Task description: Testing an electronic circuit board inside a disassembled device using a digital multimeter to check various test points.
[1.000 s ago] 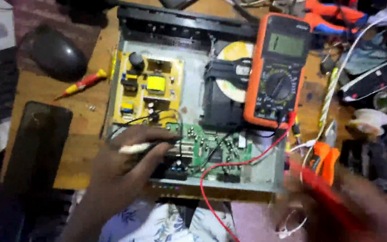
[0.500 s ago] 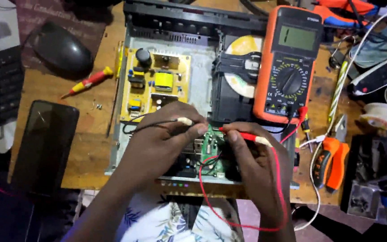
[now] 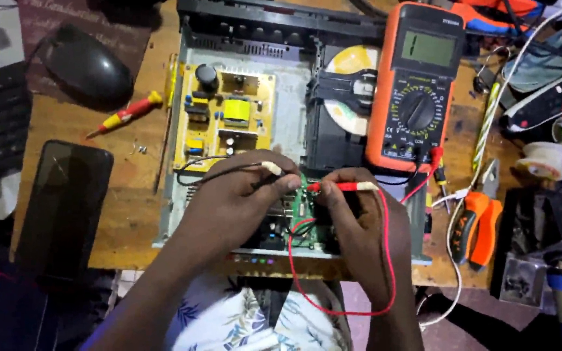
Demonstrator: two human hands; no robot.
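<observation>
The green board [image 3: 304, 211] sits at the near edge of the opened player chassis [image 3: 294, 84], just right of the yellow board [image 3: 224, 117] and below the disc drive [image 3: 346, 97]. Both hands are over it. The left hand [image 3: 229, 201] is curled closed around the black probe [image 3: 269, 169], whose black lead loops back toward the yellow board. The right hand [image 3: 352, 214] pinches the red probe [image 3: 339, 187] between thumb and fingers, tip lying at the green board's upper edge; the red lead [image 3: 385, 260] sweeps down in front of the chassis and back up. Whether either tip actually touches a pad cannot be told, as the fingers cover much of the board.

The meter [image 3: 414, 84] rests partly on the drive, just right of the green board, tilted, its screen lit.

Likely risks from here: the two tips are very near each other over dense parts, so a small slip could bridge neighbouring pins. The red lead hangs slack over the chassis edge and could snag on a wrist and jerk the probe. The meter, propped unevenly, could slide if a lead is tugged. Pliers [image 3: 479, 224] lie right of the chassis, near the leads.
</observation>
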